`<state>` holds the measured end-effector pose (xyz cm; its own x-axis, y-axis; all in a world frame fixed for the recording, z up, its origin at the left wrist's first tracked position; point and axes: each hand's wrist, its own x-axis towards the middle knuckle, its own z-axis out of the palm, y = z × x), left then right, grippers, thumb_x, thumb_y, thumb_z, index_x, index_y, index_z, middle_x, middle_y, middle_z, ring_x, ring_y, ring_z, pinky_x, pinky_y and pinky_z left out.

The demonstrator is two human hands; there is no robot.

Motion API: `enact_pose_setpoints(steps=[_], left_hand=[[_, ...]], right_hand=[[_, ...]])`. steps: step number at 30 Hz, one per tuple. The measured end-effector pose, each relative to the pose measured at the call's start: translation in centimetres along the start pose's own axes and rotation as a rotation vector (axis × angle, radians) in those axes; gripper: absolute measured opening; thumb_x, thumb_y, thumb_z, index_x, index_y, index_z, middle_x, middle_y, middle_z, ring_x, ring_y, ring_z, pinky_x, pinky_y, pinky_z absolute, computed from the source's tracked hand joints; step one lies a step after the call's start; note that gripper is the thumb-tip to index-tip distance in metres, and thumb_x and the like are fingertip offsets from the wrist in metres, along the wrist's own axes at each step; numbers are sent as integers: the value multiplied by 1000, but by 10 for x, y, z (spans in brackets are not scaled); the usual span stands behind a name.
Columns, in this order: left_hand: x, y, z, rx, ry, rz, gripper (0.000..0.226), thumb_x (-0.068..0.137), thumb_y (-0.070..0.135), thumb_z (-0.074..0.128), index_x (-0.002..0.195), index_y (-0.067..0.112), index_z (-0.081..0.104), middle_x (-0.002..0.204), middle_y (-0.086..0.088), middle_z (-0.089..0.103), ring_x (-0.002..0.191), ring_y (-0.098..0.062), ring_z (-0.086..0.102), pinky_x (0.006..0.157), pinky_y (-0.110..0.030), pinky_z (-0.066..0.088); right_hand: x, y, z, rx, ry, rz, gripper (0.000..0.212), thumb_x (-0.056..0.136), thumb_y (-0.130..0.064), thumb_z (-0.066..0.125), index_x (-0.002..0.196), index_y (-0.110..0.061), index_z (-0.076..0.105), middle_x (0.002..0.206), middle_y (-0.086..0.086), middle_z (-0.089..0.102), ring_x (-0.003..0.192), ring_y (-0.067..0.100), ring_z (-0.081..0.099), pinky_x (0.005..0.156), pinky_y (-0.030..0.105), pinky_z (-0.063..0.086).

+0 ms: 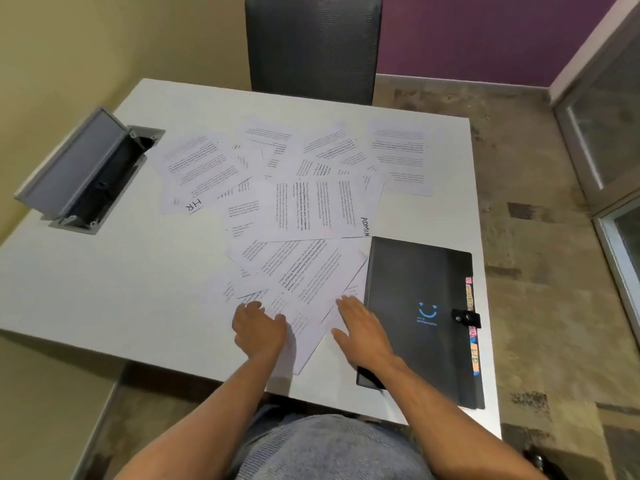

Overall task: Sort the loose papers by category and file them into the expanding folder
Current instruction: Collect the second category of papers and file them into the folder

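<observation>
- Fingers of the left hand (259, 329) lie flat and relaxed on the nearest sheets; fingers of the right hand (360, 327) are likewise straight, palm down on paper just beside the folder. Neither hand holds anything.
- Loose papers (298, 209) are spread in an overlapping fan across the middle of the white counter (104, 289), from the near edge up toward the far side. One sheet reads "HR" (193, 205) by hand, another "ADMIN" (365, 226); most other headings are too small to read.
- Expanding folder (420, 320), black, lies closed on the counter to the right of the papers, strap fastened at its right edge, coloured tabs (471, 327) showing along that side. The right forearm crosses its near left corner.
- Judgement: sorting has barely begun; no category piles are visible and the folder is not yet open.
- Risk: nearest sheets overhang or sit close to the near counter edge; a sweeping gather could push them off onto the floor.
- Risk: sheets overlap heavily, so lifting one by friction may drag a neighbour along and mix categories.
- Risk: labels face different ways; misreading one could put a page behind the wrong tab.
- Open cable box (90, 171) at far left, dark chair (313, 46) opposite.
</observation>
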<state>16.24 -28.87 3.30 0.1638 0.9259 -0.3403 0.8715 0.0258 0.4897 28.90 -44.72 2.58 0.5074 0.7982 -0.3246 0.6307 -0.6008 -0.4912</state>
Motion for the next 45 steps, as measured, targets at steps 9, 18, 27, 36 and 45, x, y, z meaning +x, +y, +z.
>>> enact_pose_setpoints(steps=[9,18,27,36,45], left_hand=[[30,-18,-16,-413,-24,-348,78,79,19,74,145,7,34,151,-13,28,128,-37,46,101,-53,48],[45,-14,-39,-915,-38,-550,90,79,15,78,151,19,23,142,-10,45,117,-31,56,97,-49,50],[51,-17,-56,-779,-174,-257,11,90,17,68,100,21,66,102,-2,71,92,-23,68,82,-40,58],[79,-40,-101,-732,-165,-105,12,92,22,66,103,18,69,97,-4,72,90,-24,68,82,-43,58],[104,-40,-170,-654,-10,15,10,98,23,56,101,13,60,96,-1,66,92,-24,65,71,-33,52]], right_hand=[[8,-27,23,-193,-109,37,71,102,-37,46,158,-18,9,167,2,0,154,20,0,118,35,-9],[11,-25,22,-156,-124,58,74,98,-39,56,158,-24,15,166,-2,8,153,16,5,117,33,-6],[13,-28,13,-43,-56,99,59,100,-16,49,155,-22,27,162,-3,27,149,15,24,120,25,10],[19,-24,17,-31,65,161,49,93,-5,51,139,-19,54,139,-4,58,128,16,53,113,33,39],[36,-53,13,-49,183,110,27,93,-8,51,72,-24,50,78,-15,48,74,10,50,65,26,39]])
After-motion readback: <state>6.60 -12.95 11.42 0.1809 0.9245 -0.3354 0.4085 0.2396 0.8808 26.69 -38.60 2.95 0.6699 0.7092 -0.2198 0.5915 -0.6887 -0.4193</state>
